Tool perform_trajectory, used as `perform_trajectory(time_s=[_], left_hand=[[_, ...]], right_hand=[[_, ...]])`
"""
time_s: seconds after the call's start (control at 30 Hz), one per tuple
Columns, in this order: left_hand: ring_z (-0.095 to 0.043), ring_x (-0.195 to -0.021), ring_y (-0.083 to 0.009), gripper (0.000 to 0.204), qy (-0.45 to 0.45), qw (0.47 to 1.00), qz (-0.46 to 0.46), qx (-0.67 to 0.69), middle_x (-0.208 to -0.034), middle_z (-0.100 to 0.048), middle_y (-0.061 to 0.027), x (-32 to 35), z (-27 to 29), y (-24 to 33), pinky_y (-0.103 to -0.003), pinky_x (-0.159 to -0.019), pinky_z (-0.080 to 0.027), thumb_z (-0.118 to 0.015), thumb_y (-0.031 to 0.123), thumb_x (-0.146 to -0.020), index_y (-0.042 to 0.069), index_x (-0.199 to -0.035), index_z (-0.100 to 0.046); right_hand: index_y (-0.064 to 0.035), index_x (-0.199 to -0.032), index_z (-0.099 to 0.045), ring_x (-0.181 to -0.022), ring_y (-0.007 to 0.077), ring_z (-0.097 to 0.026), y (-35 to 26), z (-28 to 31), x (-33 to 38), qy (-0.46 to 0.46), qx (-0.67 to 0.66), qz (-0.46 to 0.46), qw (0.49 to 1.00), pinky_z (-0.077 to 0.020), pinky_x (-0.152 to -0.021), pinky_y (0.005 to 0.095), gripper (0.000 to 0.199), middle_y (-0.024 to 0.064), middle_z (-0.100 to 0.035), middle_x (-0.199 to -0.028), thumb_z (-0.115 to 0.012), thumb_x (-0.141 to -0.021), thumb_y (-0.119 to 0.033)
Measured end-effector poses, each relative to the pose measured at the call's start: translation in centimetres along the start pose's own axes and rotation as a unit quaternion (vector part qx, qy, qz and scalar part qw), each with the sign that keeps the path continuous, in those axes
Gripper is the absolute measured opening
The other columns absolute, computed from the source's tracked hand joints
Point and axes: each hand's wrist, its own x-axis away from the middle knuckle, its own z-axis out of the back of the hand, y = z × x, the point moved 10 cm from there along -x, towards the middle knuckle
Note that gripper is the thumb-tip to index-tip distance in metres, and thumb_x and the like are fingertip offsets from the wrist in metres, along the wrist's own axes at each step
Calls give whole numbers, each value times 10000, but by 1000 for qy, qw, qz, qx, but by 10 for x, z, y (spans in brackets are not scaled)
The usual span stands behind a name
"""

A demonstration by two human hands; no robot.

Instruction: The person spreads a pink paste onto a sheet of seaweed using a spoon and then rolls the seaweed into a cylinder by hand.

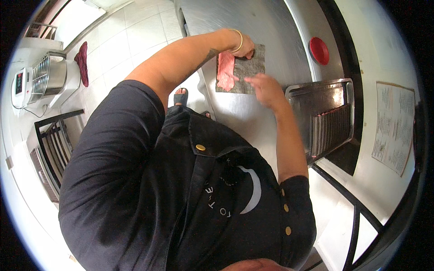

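Note:
A dark green nori sheet (pixel 247 67) lies flat on the steel worktop, with a strip of pink minced meat or paste (pixel 226 72) spread along its left side. My left hand (pixel 244 46), a gold bangle at its wrist, bends down over the sheet's far edge beside the top of the pink strip. Its fingers are curled, and what they hold, if anything, is hidden. Over the sheet's near right part is my right hand (pixel 266 88), its forefinger stretched left toward the pink strip; nothing shows in it.
At the right, a metal tray (pixel 302 97) holds several dark nori rolls (pixel 331 128) side by side. A red round bowl (pixel 319 50) sits farther back near the wall. The steel worktop (pixel 226 20) extends away from me. At far left stands a mixer (pixel 47 77) with a wire guard.

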Motion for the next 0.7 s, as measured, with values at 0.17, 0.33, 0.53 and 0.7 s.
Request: perform_trajectory(time_s=[0.17,0.33,0.53,0.7], left_hand=[[-702,-1203,-317,574,-11,1000,-1,-7,-1296,-757,-53,-1,-5,-2,-432,-1021,-552,-588,28,-871,297,-1358,-730],[-700,-1212,-298,617,-44,998,14,-52,-1289,-761,-43,-1,-4,6,-458,-1062,-508,-617,20,-831,312,-1363,-728],[-701,-1210,-312,628,-32,997,-4,-66,-1265,-768,-56,6,1,15,-461,-1101,-464,-624,9,-816,314,-1355,-734],[-700,-1211,-322,619,-43,997,5,-63,-1264,-769,-56,3,-1,14,-472,-1103,-460,-615,0,-818,287,-1351,-739]], right_hand=[[-66,-1236,-755,-889,392,-690,-6,0,59,41,-98,-37,994,-547,-814,435,289,208,-710,-988,-626,-978,-78],[-32,-1224,-751,-913,401,-698,3,3,57,100,-74,-94,988,-549,-836,437,286,237,-720,-998,-619,-976,-88],[-16,-1187,-755,-961,430,-694,-18,-8,60,51,-33,-85,995,-544,-880,485,278,254,-723,-1034,-594,-977,-100],[-11,-1185,-755,-992,435,-690,-20,6,70,67,-39,-98,992,-541,-902,482,286,253,-727,-1056,-590,-966,-92]])
